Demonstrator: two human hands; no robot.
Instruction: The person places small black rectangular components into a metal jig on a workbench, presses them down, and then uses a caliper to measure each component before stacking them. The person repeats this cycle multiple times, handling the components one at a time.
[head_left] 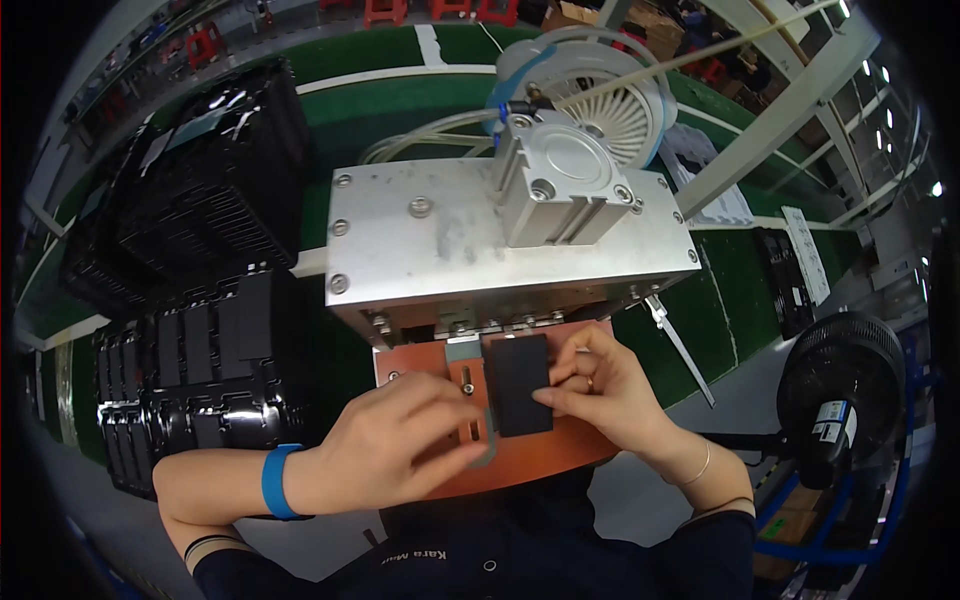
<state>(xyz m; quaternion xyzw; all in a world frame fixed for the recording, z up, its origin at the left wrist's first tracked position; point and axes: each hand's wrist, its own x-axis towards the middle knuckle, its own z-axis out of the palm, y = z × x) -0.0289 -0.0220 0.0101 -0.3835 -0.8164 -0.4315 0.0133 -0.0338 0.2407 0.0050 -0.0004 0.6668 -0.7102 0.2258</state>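
Evidently steadying it, in the head view, the right hand [603, 392] pinches the right edge of a black block [521, 385], thumb and curled fingers nearly together. Matte, flat-faced and rectangular, the block sits over a smooth orange plate [570, 452] before a dull metal machine [440, 245]. The left hand [385, 440], loosely curved, thumb apart, shows nothing held beside a slotted bracket [467, 376].

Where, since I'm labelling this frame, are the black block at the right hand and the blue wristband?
Black block [521, 388], head view: middle of its broad face.
Blue wristband [274, 482], head view: middle of its visible band.
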